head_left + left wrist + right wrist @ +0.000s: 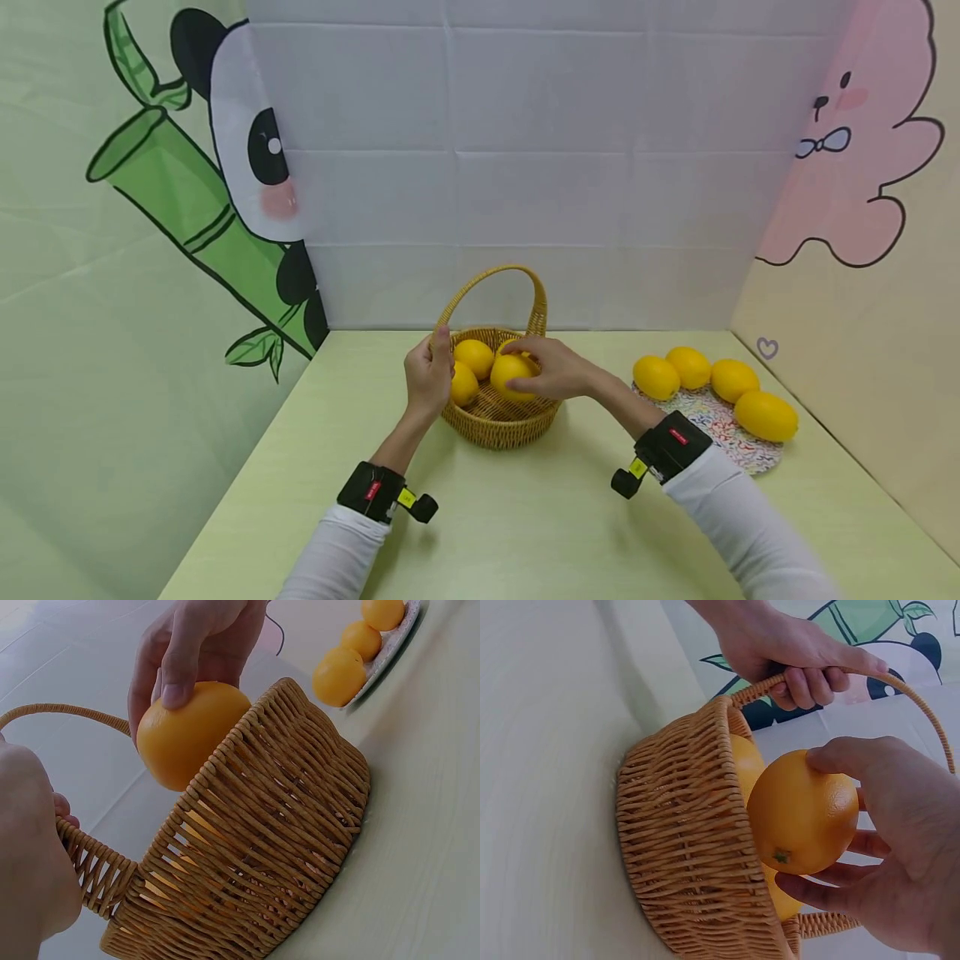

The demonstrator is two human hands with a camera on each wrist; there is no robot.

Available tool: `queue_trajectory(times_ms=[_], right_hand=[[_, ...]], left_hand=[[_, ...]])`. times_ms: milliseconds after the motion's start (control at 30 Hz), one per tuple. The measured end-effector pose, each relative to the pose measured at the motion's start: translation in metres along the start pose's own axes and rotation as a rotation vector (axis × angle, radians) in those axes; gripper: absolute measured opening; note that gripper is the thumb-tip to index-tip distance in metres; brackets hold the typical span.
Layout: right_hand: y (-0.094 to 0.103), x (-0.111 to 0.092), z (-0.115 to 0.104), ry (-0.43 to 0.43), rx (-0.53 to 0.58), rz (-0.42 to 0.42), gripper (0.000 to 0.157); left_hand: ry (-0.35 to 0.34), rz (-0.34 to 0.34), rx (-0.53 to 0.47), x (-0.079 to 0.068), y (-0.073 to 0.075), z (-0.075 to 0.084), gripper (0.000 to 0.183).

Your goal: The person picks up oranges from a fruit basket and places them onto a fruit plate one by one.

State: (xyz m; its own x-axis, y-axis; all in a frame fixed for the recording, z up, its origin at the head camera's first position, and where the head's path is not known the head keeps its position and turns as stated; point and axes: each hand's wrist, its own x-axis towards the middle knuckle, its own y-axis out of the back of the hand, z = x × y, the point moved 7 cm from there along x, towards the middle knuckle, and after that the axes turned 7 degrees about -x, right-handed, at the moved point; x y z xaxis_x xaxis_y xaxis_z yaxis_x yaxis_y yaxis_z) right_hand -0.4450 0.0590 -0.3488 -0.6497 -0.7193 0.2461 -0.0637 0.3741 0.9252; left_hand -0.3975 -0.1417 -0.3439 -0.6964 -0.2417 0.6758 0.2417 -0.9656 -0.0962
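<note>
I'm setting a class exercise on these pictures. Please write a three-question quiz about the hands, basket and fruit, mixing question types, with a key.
1. True or false: the left grip holds nothing.
2. Fill the gap: the right grip holds one yellow fruit at the mouth of the ____.
3. Count: in the head view, how many yellow fruits rest on the speckled plate?

Key:
1. False; it holds the curved handle.
2. wicker basket
3. Four.
</note>
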Motion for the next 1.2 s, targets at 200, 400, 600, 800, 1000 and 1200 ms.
queue_trajectory(times_ms=[200,400,600,800,1000,1200], right_hand=[[0.016,-0.016,0.006,0.0,0.0,0.056,0.061],[0.026,-0.036,0.004,0.002,0.028,0.107,0.061],[0.03,-0.056,0.005,-0.035,0.052,0.141,0.059],[0.035,-0.075,0.006,-0.083,0.062,0.166,0.057],[0.042,-0.094,0.005,-0.092,0.063,0.203,0.059],[0.051,-0.115,0.007,-0.128,0.018,0.25,0.059]], left_hand=[[-0.004,-0.001,-0.005,-0.001,0.0,0.0,0.053],[0.015,-0.018,0.0,0.002,0.007,-0.022,0.055],[0.015,-0.03,-0.007,-0.002,0.011,-0.014,0.056],[0.013,-0.022,-0.029,-0.006,0.016,0.002,0.053],[0.013,-0.029,-0.037,-0.007,0.021,0.006,0.052],[0.011,-0.044,-0.054,-0.007,0.025,0.011,0.052]])
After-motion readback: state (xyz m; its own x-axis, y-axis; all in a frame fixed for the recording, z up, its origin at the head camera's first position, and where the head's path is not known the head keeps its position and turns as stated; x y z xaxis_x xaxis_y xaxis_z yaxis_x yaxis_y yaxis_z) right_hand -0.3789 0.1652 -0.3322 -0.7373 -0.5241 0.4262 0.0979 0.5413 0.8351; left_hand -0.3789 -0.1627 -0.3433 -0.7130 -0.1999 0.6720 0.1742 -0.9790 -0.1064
